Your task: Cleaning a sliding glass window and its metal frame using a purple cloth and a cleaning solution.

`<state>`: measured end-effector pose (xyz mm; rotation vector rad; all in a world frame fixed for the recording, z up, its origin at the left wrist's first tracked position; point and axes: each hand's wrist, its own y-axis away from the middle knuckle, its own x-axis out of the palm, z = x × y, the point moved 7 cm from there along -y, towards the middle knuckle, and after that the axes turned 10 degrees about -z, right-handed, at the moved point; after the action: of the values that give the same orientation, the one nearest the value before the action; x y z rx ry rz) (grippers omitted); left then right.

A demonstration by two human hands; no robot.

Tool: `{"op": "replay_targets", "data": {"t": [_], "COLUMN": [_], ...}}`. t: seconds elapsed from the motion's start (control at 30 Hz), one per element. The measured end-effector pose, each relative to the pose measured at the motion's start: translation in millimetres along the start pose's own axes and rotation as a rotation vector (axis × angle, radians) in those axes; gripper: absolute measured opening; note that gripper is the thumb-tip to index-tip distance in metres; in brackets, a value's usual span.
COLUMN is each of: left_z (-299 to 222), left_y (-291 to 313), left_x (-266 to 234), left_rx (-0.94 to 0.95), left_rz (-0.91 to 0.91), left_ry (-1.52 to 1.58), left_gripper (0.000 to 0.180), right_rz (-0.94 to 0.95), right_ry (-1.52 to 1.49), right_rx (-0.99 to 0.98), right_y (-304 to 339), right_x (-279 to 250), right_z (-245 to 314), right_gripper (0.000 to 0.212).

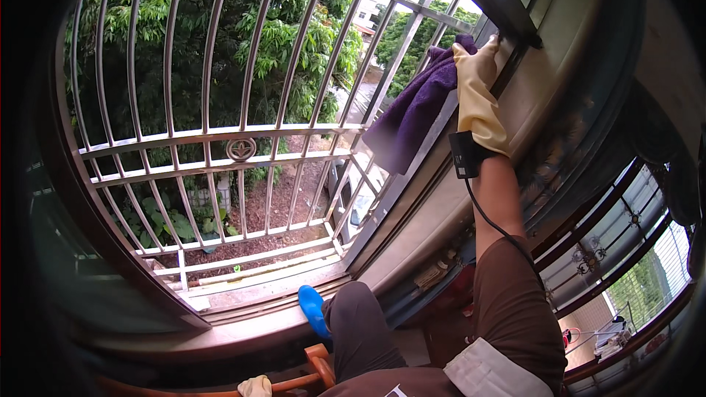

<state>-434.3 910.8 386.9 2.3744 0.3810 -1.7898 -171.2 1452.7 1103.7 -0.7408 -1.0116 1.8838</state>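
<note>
My right hand (478,66), in a cream rubber glove, is raised to the window frame (507,66) at the upper right. Its fingers are closed on a purple cloth (412,114), which hangs down to the left in front of the metal bars. The fingertips lie close to the frame's edge. Low in the view, my left hand (255,386), also in a cream glove, is closed over an orange-brown wooden rail (294,381). Only a small part of that hand shows; its arm is out of sight.
A metal window grille (243,132) spans the opening, with trees and a parked car (360,198) outside. My foot in a blue shoe cover (312,310) rests by the sill (272,327). A black box (463,154) with a cable sits on my right wrist. Dark curtain (581,140) hangs right.
</note>
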Motion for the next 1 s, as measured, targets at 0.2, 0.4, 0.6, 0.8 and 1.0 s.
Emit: {"op": "replay_targets", "data": {"t": [0.2,0.4,0.6,0.8,1.0], "left_z": [-5.9,-3.6,-24.9,-5.7,-1.2], "left_y": [-6.4,-9.2,-59.3,-7.2,-6.5], "left_x": [-10.1,-5.5,12.7,-9.5,-3.4], "left_rx": [0.009,0.001,0.143,-0.014,0.003], "left_rz": [0.011,0.022,-0.031,0.003,0.019], "left_ry": [-0.002,0.012,0.048,0.009,-0.005], "left_gripper": [0.020,0.019,0.021,0.021,0.018], "right_rz": [0.150,0.442,0.084,0.041,0.449], "right_ry": [-0.911,-0.083,-0.516,0.332,0.613], "right_rx": [0.158,-0.056,0.081,-0.148,-0.283], "right_y": [-48.1,9.1,-210.3,-58.2,-22.3], "right_x": [28.6,25.4,24.3,0.5,-10.2], "right_z": [-27.1,-7.4,-136.0,-6.2,9.8], "right_gripper": [0.047,0.082,0.090,0.075,0.056]}}
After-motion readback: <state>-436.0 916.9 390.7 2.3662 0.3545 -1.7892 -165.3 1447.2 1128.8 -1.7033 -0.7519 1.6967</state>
